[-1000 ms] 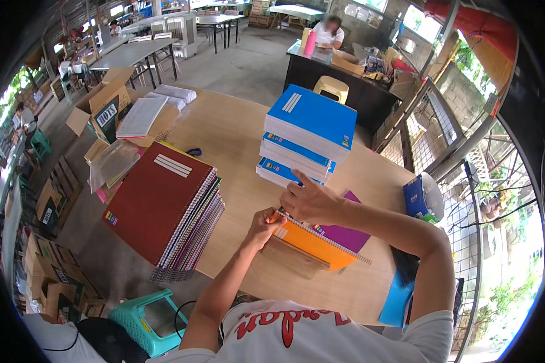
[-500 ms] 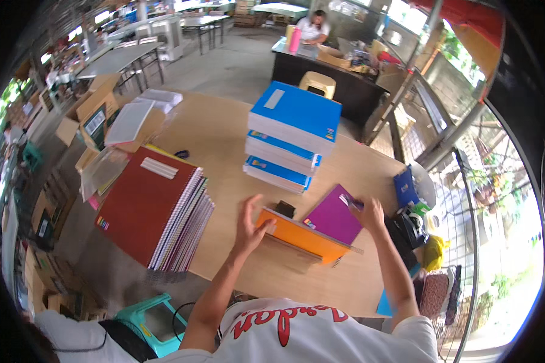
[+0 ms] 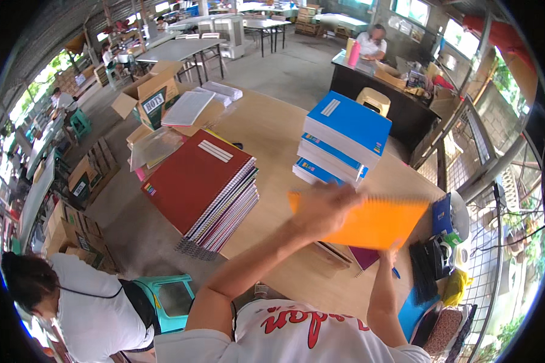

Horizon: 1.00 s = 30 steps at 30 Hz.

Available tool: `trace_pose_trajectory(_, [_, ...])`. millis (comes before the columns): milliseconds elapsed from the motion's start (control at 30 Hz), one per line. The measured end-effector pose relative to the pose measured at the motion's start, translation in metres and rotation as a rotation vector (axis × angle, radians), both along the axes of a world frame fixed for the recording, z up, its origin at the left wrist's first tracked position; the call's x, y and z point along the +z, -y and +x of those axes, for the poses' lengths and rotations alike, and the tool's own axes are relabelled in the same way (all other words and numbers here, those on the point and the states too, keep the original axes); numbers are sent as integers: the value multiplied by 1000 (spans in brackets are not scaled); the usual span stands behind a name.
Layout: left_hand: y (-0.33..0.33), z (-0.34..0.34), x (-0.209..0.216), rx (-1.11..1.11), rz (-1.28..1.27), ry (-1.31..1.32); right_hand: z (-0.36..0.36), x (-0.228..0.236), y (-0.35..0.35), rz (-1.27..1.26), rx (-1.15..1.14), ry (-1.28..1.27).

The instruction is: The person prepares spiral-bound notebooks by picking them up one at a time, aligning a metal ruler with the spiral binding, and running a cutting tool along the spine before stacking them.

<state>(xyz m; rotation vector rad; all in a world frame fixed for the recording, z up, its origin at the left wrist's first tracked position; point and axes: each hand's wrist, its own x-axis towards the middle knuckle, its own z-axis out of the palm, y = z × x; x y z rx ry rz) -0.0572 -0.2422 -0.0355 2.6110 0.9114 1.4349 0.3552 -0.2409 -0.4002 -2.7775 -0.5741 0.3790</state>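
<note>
The orange spiral notebook no longer stands on its long edge as it did half a second ago: it now shows its broad face to the camera, coil along the upper edge, and covers most of the purple notebook, of which only a lower part shows. The left hand, earlier spread at the orange notebook's left end, has come across its face. The right hand, before at the purple notebook, is now at the orange one's lower edge.

The left forearm reaches diagonally up and to the right, and the hand is bent over the notebook's upper left part; motion blur hides the fingers, so I cannot tell whether they grip it. The right forearm points almost straight up, its fingertips touching the notebook's lower right edge; whether they close on it cannot be told. A slim blue item shows just beside the right hand. The orange notebook thus lies between the two hands, in front of the person over the bench.

A narrow brown block lies just below the notebook. Beyond it stands a stack of blue-covered notebooks; to the left is a taller pile topped by a red-brown spiral notebook. Farther out are an open carton and, at lower left, a co-worker beside a teal stool.
</note>
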Motion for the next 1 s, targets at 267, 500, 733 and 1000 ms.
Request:
trace_pose_trajectory(267, [-50, -270, 105, 580, -80, 297, -30, 103, 17, 882, 340, 122])
trace_pose_trajectory(500, [-71, -391, -13, 918, -545, -220, -89, 320, 88, 839, 978, 87])
trace_pose_trajectory(733, [-26, -461, -36, 670, -419, -339, -301, 445, 50, 1501, 1018, -671])
trace_pose_trajectory(1000, [28, -442, -62, 525, -936, 606, -514, 333, 9, 1521, 837, -1031])
